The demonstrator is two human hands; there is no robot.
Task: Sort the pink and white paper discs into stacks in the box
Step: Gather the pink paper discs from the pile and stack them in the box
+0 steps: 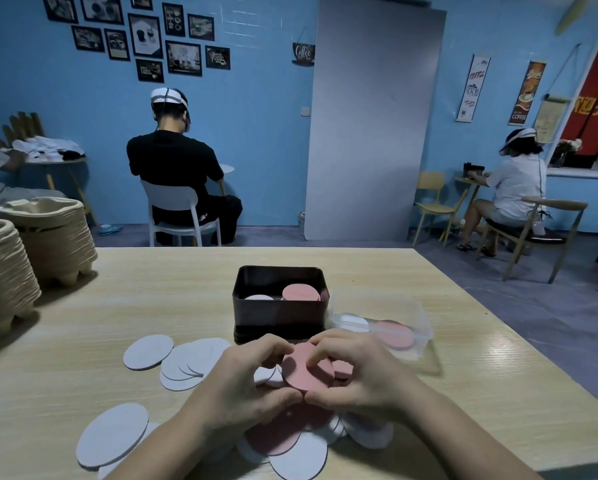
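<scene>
Both hands, left hand (pixel 245 379) and right hand (pixel 356 372), pinch one pink disc (pixel 306 370) just in front of the dark box (pixel 279 306). Inside it sit a pink stack (pixel 301 292) and maybe a white one. Wall signs (pixel 476 75) say "Coffee".

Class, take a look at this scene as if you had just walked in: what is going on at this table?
A person is sorting paper discs at a wooden table. Both hands, the left hand and the right hand, together hold a small bunch of pink discs just in front of a dark box. The box already holds a pink stack and a white stack. Many loose white discs and a few pink ones lie scattered on the table, still unsorted.
</scene>
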